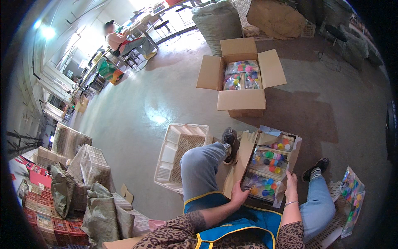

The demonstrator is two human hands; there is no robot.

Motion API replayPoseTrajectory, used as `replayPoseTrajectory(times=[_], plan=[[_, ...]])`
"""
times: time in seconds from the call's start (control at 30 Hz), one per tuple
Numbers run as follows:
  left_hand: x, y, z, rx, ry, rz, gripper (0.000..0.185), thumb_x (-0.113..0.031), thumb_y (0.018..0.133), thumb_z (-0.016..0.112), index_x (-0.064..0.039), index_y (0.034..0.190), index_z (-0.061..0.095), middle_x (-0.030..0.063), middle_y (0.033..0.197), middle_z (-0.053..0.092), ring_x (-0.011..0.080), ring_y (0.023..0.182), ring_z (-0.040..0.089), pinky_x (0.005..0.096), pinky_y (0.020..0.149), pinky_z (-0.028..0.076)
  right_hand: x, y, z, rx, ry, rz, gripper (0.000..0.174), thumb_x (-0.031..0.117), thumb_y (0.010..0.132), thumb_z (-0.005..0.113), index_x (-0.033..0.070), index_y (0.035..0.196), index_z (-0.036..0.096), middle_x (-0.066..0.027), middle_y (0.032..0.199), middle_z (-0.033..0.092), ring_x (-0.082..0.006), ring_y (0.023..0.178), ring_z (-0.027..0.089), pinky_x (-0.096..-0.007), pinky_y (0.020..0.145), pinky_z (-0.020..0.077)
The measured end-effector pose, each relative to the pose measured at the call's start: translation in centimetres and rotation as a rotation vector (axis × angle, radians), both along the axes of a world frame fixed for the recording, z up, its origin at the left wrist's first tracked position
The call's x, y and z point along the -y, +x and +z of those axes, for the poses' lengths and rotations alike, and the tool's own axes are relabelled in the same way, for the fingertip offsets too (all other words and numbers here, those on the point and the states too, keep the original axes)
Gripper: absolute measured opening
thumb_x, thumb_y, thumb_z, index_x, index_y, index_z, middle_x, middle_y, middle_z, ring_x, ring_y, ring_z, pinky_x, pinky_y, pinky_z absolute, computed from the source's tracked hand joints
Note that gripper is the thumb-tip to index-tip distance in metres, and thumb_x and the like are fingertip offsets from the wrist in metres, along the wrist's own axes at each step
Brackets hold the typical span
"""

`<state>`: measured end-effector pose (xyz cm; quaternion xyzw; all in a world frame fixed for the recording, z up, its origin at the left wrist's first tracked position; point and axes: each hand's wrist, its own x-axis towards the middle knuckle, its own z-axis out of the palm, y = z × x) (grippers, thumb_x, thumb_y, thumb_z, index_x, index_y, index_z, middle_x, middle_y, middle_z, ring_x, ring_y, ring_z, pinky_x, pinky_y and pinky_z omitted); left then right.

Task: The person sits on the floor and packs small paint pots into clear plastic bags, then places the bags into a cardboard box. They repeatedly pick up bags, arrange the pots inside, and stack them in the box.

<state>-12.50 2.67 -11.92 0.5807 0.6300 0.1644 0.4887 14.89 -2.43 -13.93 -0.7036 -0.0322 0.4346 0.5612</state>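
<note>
An open cardboard box (293, 155) with torn edges stands between my legs. Inside it are clear plastic bags of colourful round caps, among them a near bag (264, 186), a middle bag (270, 162) and a far bag (281, 144). My left hand (240, 194) grips the near left side of this box, its fingertips beside the near bag. On the right wall, my right hand (291, 182) has its fingers over the edge. How far the fingers reach inside is hidden. The long left flap (238, 165) is folded outward.
Ahead stands another open carton (242, 101) filled with similar bags. A white plastic crate (161, 168) is left of my leg. Filled bags (353, 199) lie on a crate at right. Stacked crates (94, 168) and sacks (101, 211) crowd the left. A person (124, 43) sits at a far table.
</note>
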Motion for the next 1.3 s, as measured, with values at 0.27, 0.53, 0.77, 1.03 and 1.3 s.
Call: replayPoseTrajectory(times=[0.27, 0.53, 0.77, 1.03, 1.3], plan=[[0.0, 0.2, 0.4, -0.099, 0.024, 0.009, 0.067, -0.023, 0.077, 0.074, -0.001, 0.136, 0.049, 0.0226, 0.128, 0.056, 0.0392, 0.125, 0.049, 0.0447, 0.108, 0.04, -0.4, -0.6, 0.3, 0.057, -0.049, -0.012, 0.046, 0.035, 0.094, 0.064, 0.001, 0.126, 0.059, -0.0113, 0.124, 0.062, -0.0245, 0.113, 0.057, -0.0372, 0.096, 0.0424], [0.3, 0.8, 1.9, -0.18, 0.1, 0.023, 0.066, -0.022, 0.076, 0.073, -0.002, 0.135, 0.05, 0.0229, 0.125, 0.057, 0.0405, 0.123, 0.051, 0.0461, 0.107, 0.041, -0.7, -0.3, 0.8, -0.026, 0.006, -0.028, 0.045, 0.035, 0.094, 0.064, 0.002, 0.124, 0.06, -0.0109, 0.123, 0.063, -0.0236, 0.111, 0.058, -0.0372, 0.095, 0.0431], [0.6, 0.4, 1.7, -0.178, 0.054, -0.027, 0.071, -0.021, 0.074, 0.076, -0.003, 0.137, 0.047, 0.0248, 0.126, 0.055, 0.0412, 0.122, 0.05, 0.047, 0.105, 0.042, -1.1, -0.1, 0.9, -0.087, 0.017, 0.027, 0.046, 0.035, 0.093, 0.065, 0.0, 0.124, 0.059, -0.0077, 0.12, 0.063, -0.0204, 0.108, 0.058, -0.0356, 0.093, 0.0448], [0.7, 1.1, 1.9, -0.205, 0.049, -0.024, 0.073, -0.021, 0.076, 0.077, -0.003, 0.139, 0.043, 0.0238, 0.128, 0.053, 0.0425, 0.123, 0.048, 0.0486, 0.106, 0.04, -1.7, -0.8, 0.5, 0.129, -0.105, -0.02, 0.054, 0.038, 0.092, 0.064, -0.002, 0.127, 0.057, -0.0117, 0.129, 0.06, -0.0226, 0.118, 0.053, -0.0348, 0.101, 0.0394], [0.4, 1.3, 2.4, -0.251, 0.019, -0.068, 0.078, -0.024, 0.076, 0.077, -0.004, 0.141, 0.04, 0.0229, 0.132, 0.05, 0.0415, 0.127, 0.044, 0.0493, 0.108, 0.037, -1.9, -0.4, -1.7, 0.089, -0.048, -0.079, 0.052, 0.039, 0.097, 0.06, -0.002, 0.128, 0.058, -0.0126, 0.127, 0.062, -0.0247, 0.116, 0.056, -0.0366, 0.099, 0.0417]])
